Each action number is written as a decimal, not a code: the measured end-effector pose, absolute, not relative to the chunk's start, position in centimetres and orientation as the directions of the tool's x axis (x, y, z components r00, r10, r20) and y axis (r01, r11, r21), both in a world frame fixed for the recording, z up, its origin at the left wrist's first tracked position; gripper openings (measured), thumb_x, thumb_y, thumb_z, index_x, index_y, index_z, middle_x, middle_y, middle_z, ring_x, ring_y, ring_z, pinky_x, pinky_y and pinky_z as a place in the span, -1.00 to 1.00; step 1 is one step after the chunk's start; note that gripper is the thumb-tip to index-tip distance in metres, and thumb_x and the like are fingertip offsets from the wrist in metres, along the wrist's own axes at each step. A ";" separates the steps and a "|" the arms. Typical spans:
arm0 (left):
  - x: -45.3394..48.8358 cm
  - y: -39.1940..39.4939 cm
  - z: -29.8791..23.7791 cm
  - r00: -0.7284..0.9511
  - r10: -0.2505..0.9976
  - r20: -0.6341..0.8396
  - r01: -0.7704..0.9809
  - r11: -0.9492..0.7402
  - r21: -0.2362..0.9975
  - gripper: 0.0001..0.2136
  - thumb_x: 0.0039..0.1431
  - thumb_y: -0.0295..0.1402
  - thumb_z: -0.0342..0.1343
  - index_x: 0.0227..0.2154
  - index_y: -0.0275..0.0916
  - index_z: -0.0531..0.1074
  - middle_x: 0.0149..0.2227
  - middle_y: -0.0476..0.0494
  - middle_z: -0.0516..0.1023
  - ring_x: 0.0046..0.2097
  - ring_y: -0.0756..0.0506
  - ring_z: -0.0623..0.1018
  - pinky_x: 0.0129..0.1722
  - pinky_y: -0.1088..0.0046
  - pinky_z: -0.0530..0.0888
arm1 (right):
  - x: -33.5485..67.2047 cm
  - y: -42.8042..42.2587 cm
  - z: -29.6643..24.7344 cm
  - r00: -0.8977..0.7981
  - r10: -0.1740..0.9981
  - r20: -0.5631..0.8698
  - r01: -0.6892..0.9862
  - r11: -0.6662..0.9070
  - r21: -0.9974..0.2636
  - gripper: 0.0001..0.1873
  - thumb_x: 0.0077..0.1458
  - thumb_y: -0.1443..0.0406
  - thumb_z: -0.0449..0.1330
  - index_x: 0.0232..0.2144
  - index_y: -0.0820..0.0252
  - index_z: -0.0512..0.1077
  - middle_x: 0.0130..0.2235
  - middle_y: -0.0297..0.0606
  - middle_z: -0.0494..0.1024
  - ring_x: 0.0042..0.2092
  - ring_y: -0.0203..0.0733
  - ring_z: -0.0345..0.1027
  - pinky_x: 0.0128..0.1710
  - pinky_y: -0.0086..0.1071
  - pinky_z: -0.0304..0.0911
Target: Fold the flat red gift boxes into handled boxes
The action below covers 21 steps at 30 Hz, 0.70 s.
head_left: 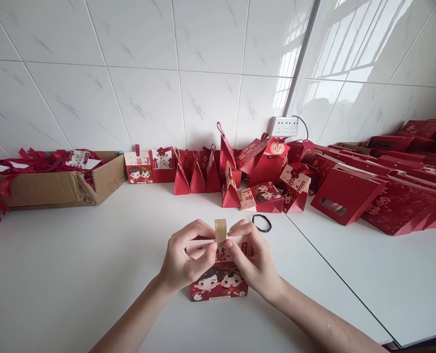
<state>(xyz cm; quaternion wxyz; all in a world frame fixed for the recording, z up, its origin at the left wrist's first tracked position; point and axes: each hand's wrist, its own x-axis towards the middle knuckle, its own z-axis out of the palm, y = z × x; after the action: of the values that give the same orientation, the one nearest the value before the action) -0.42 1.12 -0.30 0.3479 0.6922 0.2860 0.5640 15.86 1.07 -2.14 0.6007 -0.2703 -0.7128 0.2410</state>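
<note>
A red and pale pink gift box (219, 284) with two cartoon figures stands on the white table in front of me. A gold ribbon loop (220, 231) rises from the middle of its top edge. My left hand (190, 252) is closed on the top edge left of the loop, thumb in front and fingers behind. From the other side, my right hand (253, 257) pinches the same edge, its thumb and fingertip close to the ribbon. The back of the box is hidden from me.
A cardboard carton (52, 189) with dark red ribbons stands at the left. Several finished-looking red boxes (205, 171) line the wall. Larger red bags (405, 206) are stacked at the right. A black hair tie (262, 223) lies behind my right hand; a power strip (284, 126) is at the wall.
</note>
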 end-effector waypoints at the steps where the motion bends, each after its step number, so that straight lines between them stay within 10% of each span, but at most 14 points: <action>1: -0.4 1.1 -0.3 0.196 0.793 0.577 0.015 -0.591 0.806 -0.93 0.14 -0.41 0.15 -0.42 -0.23 0.50 -0.44 -0.05 0.49 -0.39 -0.01 0.52 -0.44 0.57 0.51 | 15.9 1.1 -2.1 -0.137 0.688 0.713 0.096 0.725 -0.682 -0.95 0.25 0.29 0.10 -0.30 0.09 0.27 -0.39 -0.34 0.39 -0.39 -0.26 0.29 -0.41 -0.38 0.24; 21: -0.5 1.5 0.0 0.187 0.773 0.607 0.107 -0.630 0.769 -0.94 0.09 -0.40 0.19 -0.45 -0.25 0.52 -0.45 -0.05 0.56 -0.40 -0.04 0.59 -0.41 0.54 0.55 | 16.3 1.6 -2.0 -0.177 0.649 0.740 0.027 0.755 -0.655 -0.93 0.22 0.34 0.13 -0.29 0.10 0.27 -0.36 -0.35 0.38 -0.37 -0.28 0.27 -0.36 -0.38 0.23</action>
<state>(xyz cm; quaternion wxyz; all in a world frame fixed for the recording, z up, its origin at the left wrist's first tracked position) -0.54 1.51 0.04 0.2988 0.7101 0.3095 0.5574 16.29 1.61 -1.96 0.5971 -0.2339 -0.7218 0.2603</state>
